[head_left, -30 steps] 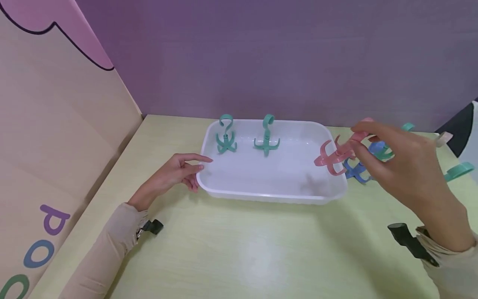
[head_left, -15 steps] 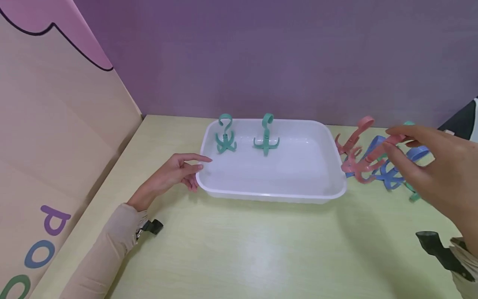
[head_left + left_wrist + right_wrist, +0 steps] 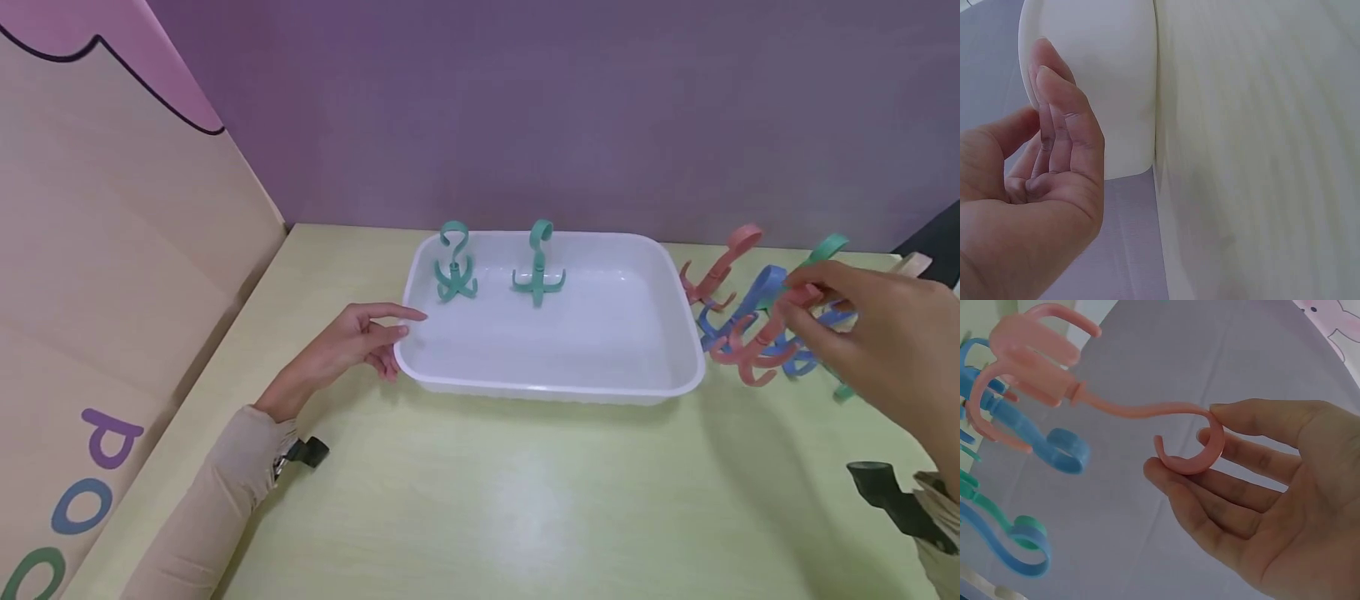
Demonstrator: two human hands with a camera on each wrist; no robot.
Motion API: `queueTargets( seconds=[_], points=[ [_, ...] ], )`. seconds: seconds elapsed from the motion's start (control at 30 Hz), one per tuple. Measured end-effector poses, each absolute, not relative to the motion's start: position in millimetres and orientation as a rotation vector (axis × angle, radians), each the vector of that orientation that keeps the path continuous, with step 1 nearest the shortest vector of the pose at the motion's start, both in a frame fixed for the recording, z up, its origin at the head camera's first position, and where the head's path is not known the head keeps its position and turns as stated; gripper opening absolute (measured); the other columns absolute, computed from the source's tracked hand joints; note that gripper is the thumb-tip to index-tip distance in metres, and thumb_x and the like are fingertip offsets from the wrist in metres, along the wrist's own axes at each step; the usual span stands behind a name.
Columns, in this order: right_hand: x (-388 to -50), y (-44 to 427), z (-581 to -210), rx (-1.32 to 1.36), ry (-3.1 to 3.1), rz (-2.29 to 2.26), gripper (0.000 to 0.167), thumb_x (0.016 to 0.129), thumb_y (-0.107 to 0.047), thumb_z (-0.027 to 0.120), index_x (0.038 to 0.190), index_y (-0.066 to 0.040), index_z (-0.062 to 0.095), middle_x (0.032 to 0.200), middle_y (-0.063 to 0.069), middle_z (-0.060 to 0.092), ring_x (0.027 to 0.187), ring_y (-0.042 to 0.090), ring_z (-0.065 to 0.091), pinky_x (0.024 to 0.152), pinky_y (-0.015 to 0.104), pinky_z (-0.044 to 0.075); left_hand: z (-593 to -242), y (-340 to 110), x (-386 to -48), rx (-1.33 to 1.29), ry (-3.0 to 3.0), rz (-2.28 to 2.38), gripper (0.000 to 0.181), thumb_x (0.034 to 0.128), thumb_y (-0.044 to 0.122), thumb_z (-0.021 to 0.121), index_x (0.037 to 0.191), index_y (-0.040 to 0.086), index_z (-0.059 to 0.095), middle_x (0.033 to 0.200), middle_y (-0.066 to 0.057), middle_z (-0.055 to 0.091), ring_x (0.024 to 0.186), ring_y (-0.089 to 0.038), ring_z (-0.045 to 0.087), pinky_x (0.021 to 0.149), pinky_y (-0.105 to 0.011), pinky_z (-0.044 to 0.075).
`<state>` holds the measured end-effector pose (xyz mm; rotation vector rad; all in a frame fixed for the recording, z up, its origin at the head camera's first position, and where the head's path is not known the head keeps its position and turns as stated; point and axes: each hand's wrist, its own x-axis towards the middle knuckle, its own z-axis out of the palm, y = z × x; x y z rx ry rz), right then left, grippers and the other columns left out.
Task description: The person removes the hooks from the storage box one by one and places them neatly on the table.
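Observation:
My left hand (image 3: 360,342) holds the left end of a white plastic tray (image 3: 551,390), index finger over the rim and the other fingers outside the wall (image 3: 1125,112). Above the table to the tray's right, my right hand (image 3: 877,333) pinches a pink four-claw hook (image 3: 1041,362) by its curled end (image 3: 1207,456); its claws point down and left, beyond the tray's rim. Two green hooks (image 3: 455,279) (image 3: 538,279) stand side by side in the tray, along its back wall.
Right of the tray sits a cluster of similar hooks: a pink hook (image 3: 723,271), blue hooks (image 3: 757,292) and green hooks (image 3: 831,247), partly behind my right hand. A pale hook end (image 3: 911,265) shows further right. A purple wall (image 3: 555,117) rises behind the table.
My right hand has moved right, carrying the pink hook from over the tray's right rim to in front of the other hooks. The left hand has stayed on the tray.

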<state>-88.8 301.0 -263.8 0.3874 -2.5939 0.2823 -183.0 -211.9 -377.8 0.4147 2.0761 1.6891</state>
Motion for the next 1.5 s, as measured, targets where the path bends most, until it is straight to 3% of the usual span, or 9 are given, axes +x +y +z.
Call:
queueTargets(
  seconds=[0.07, 0.1, 0.27, 0.37, 0.6, 0.83, 1.03, 1.33, 1.5],
  points=[
    [-91.2, 302.0, -267.3, 0.4, -2.642, 0.282, 0.021, 0.087, -0.007, 0.077, 0.104, 0.004, 0.07, 0.085, 0.024, 0.073, 0.068, 0.046, 0.07, 0.041, 0.019, 0.033, -378.0, -211.8, -183.1, 0.414, 2.074, 1.686, 0.04, 0.1047, 0.009, 0.061, 0.144, 0.0, 0.058, 0.068, -0.014, 0.069, 0.06, -0.024, 0.072, 0.06, -0.033, 0.062],
    [-92.7, 302.3, -269.6, 0.408, -2.661, 0.29, 0.021, 0.087, -0.007, 0.077, 0.103, 0.004, 0.07, 0.084, 0.023, 0.073, 0.07, 0.046, 0.071, 0.042, 0.019, 0.035, -378.2, -211.8, -183.0, 0.412, 2.073, 1.683, 0.041, 0.1048, 0.008, 0.061, 0.144, 0.0, 0.058, 0.068, -0.014, 0.069, 0.06, -0.024, 0.072, 0.06, -0.033, 0.062],
    [-99.5, 303.6, -281.0, 0.44, -2.727, 0.304, 0.016, 0.087, -0.008, 0.078, 0.099, -0.003, 0.071, 0.084, 0.017, 0.075, 0.053, 0.012, 0.053, 0.045, 0.026, 0.036, -380.4, -212.6, -183.7, 0.407, 2.079, 1.674, 0.041, 0.1046, 0.01, 0.062, 0.144, 0.0, 0.058, 0.069, -0.014, 0.069, 0.061, -0.025, 0.072, 0.061, -0.034, 0.062],
    [-102.7, 304.7, -285.4, 0.463, -2.739, 0.283, 0.011, 0.086, -0.009, 0.077, 0.095, -0.007, 0.071, 0.081, 0.01, 0.075, 0.052, 0.004, 0.041, 0.047, 0.027, 0.035, -381.0, -212.7, -183.6, 0.405, 2.08, 1.676, 0.04, 0.1044, 0.011, 0.062, 0.144, 0.002, 0.06, 0.069, -0.014, 0.069, 0.061, -0.025, 0.072, 0.061, -0.034, 0.062],
    [-109.8, 306.2, -287.9, 0.448, -2.873, 0.235, 0.017, 0.086, -0.006, 0.08, 0.097, 0.0, 0.07, 0.079, 0.012, 0.073, 0.057, 0.015, 0.052, 0.047, 0.028, 0.041, -380.6, -212.8, -182.5, 0.409, 2.077, 1.676, 0.041, 0.1049, 0.007, 0.059, 0.145, 0.0, 0.057, 0.068, -0.014, 0.07, 0.061, -0.024, 0.072, 0.061, -0.034, 0.062],
    [-108.5, 309.2, -287.3, 0.394, -2.926, 0.253, 0.02, 0.09, -0.011, 0.077, 0.106, -0.001, 0.07, 0.082, 0.011, 0.072, 0.057, 0.014, 0.046, 0.047, 0.029, 0.037, -380.3, -213.9, -182.6, 0.398, 2.084, 1.674, 0.042, 0.1041, 0.013, 0.064, 0.144, 0.002, 0.059, 0.069, -0.014, 0.07, 0.061, -0.024, 0.072, 0.062, -0.034, 0.062],
    [-108.6, 311.4, -286.4, 0.398, -2.956, 0.26, 0.024, 0.093, -0.016, 0.077, 0.112, -0.003, 0.07, 0.087, 0.02, 0.075, 0.058, 0.017, 0.054, 0.049, 0.032, 0.039, -379.2, -212.1, -182.5, 0.395, 2.075, 1.676, 0.042, 0.1045, 0.011, 0.062, 0.145, 0.0, 0.057, 0.069, -0.013, 0.07, 0.06, -0.023, 0.072, 0.061, -0.033, 0.062],
    [-100.7, 301.9, -282.0, 0.4, -2.854, 0.257, 0.025, 0.094, -0.015, 0.075, 0.116, -0.003, 0.071, 0.084, 0.013, 0.075, 0.057, 0.021, 0.058, 0.047, 0.03, 0.038, -379.8, -209.6, -186.9, 0.413, 2.06, 1.681, 0.042, 0.1048, 0.01, 0.061, 0.145, 0.0, 0.057, 0.068, -0.011, 0.07, 0.06, -0.022, 0.072, 0.061, -0.033, 0.061],
    [-96.5, 298.0, -278.7, 0.415, -2.749, 0.263, 0.027, 0.092, -0.013, 0.075, 0.116, -0.002, 0.071, 0.073, 0.011, 0.073, 0.055, 0.02, 0.057, 0.045, 0.029, 0.035, -380.9, -207.4, -188.9, 0.431, 2.059, 1.678, 0.041, 0.1052, 0.008, 0.06, 0.145, 0.0, 0.057, 0.069, -0.012, 0.07, 0.06, -0.023, 0.072, 0.061, -0.033, 0.061]
  ],
)
